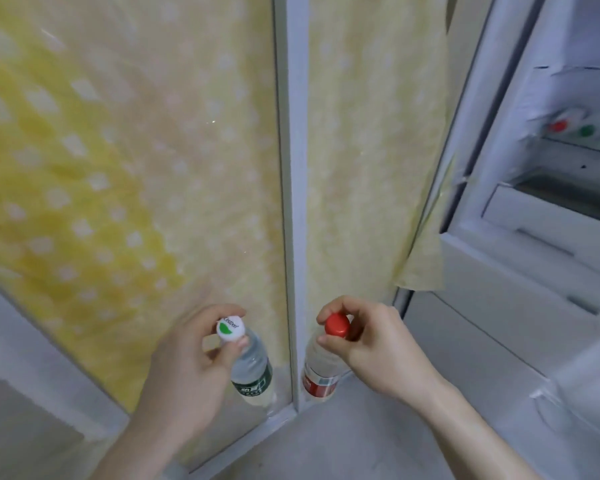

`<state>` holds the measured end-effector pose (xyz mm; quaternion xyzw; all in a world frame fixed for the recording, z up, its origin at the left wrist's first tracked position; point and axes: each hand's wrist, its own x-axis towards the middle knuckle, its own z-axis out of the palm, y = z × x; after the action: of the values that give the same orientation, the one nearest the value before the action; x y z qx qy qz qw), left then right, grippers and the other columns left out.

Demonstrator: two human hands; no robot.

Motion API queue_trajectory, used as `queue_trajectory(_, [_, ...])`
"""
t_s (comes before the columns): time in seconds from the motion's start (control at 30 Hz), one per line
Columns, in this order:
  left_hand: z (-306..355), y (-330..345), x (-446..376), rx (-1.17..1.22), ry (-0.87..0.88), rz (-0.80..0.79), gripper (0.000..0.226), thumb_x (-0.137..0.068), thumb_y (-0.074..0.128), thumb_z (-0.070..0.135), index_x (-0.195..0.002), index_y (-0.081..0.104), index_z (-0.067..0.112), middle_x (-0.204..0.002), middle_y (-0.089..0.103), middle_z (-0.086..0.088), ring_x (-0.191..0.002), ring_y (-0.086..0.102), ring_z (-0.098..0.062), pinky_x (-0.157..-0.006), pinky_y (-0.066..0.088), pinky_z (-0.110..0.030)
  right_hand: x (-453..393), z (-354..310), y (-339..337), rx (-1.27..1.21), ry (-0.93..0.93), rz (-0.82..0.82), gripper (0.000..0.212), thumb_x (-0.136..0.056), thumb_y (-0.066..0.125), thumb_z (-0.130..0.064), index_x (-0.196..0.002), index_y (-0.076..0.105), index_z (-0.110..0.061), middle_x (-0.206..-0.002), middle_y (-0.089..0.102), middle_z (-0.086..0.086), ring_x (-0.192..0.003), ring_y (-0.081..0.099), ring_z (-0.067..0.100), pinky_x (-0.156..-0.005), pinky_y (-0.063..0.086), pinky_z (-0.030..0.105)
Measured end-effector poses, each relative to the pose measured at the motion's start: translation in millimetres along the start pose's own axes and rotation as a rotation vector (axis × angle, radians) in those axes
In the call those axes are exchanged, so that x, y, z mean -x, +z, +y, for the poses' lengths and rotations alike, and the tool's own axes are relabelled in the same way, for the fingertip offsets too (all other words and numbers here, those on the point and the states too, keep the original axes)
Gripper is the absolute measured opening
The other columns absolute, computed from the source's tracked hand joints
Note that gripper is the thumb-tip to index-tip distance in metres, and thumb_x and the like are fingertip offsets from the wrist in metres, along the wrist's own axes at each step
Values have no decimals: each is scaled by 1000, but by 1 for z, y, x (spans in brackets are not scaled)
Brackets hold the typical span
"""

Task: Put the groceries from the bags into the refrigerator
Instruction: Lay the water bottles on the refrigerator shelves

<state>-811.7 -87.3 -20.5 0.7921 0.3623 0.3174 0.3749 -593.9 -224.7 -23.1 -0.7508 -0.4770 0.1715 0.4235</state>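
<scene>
My left hand [184, 372] pinches the white, green-marked cap of a clear water bottle with a dark green label [252, 372]. My right hand [371, 337] grips the red cap of a second clear bottle with a red label [321, 374]. Both bottles hang upright by their necks, side by side in front of me at the bottom centre. The open refrigerator [541, 209] is at the right, and a red-capped and a green-capped bottle [572, 128] lie blurred on its upper shelf.
A yellow dotted curtain [118, 168] behind glass fills the left and centre, split by a white frame post [295, 168]. White drawers [548, 220] sit in the refrigerator's lower part. Grey floor [343, 441] lies below.
</scene>
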Motion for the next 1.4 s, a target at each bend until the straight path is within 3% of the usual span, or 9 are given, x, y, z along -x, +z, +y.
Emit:
queue_trajectory(0.2, [12,33,-68,35,168,-213,30,-87,77,15,-102,71,40,-108,64,29,-102,62,7,-75,53,-17,3,8,-32,36,139,233,14,-85,82,-29,-89,70,-35,-84,70,-18,-66,60,10,-63,48,15])
queue_trajectory(0.3, [28,54,-94,89,211,-302,28,-88,76,17,-101,71,42,-109,61,34,-96,62,13,-71,47,-7,7,14,-52,82,196,330,14,-84,82,-30,-89,71,-35,-84,70,-17,-67,61,10,-64,46,14])
queue_trajectory(0.5, [65,112,-138,147,288,-433,29,-88,77,18,-101,71,43,-105,67,30,-99,66,3,-67,44,-5,12,39,-102,137,286,484,14,-83,83,-30,-87,71,-35,-84,71,-17,-65,59,10,-65,47,16])
queue_trajectory(0.63, [95,158,-162,184,334,-459,29,-87,77,18,-99,71,44,-105,67,31,-99,65,7,-66,44,-4,7,63,-142,131,305,561,14,-83,84,-29,-87,71,-34,-81,71,-14,-59,54,6,-61,43,13])
queue_trajectory(0.77, [124,205,-189,183,374,-471,29,-87,77,19,-102,71,44,-104,67,33,-100,63,10,-70,46,-15,-8,87,-183,126,322,606,14,-84,84,-28,-86,72,-34,-84,72,-15,-60,59,8,-61,48,15])
queue_trajectory(0.97, [167,271,-230,113,485,-430,34,-89,74,17,-112,69,42,-107,64,27,-100,57,14,-77,38,0,-38,127,-245,154,350,702,15,-83,83,-27,-83,70,-33,-77,70,-10,-54,55,7,-56,45,14])
queue_trajectory(1.07, [179,305,-251,92,502,-434,26,-90,73,21,-106,68,41,-105,61,24,-99,58,9,-79,42,-11,-51,146,-272,132,375,775,15,-82,84,-28,-82,70,-34,-78,71,-9,-59,63,12,-64,55,26])
queue_trajectory(1.2, [190,346,-278,169,433,-437,15,-89,73,26,-97,67,38,-106,58,26,-97,61,3,-82,59,-43,-67,166,-297,77,407,850,12,-84,81,-31,-85,70,-36,-83,72,-8,-62,69,18,-69,62,40])
queue_trajectory(1.4, [219,400,-312,302,410,-413,16,-88,75,25,-99,67,34,-105,65,14,-97,64,-4,-82,60,-49,-93,182,-333,-66,372,978,16,-89,78,-16,-83,70,-29,-81,70,-3,-62,69,27,-50,54,20])
